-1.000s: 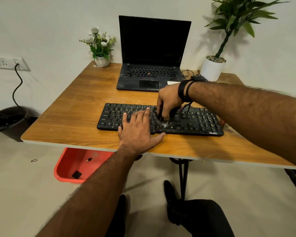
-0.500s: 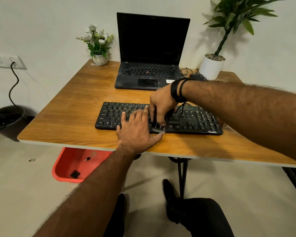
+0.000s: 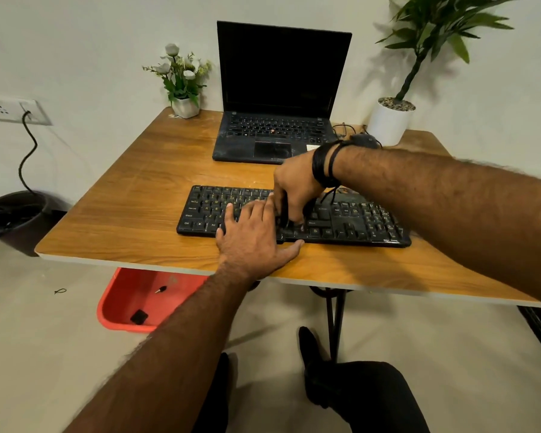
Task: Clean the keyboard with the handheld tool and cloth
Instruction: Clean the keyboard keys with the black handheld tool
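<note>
Left hand [image 3: 253, 237] lies flat, fingers spread; right hand [image 3: 295, 190] points down, its grip closed.

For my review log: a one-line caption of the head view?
Left hand steadies keyboard; right hand holds brush.

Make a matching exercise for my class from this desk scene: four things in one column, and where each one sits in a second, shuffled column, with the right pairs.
Things
1. laptop
2. left hand
3. red tub
4. tall potted plant

Places
A. on the floor under the table
B. far right corner of the table
C. flat on the keyboard, near its front edge
D. open, behind the keyboard

Pairs: 1-D, 2-C, 3-A, 4-B
</note>
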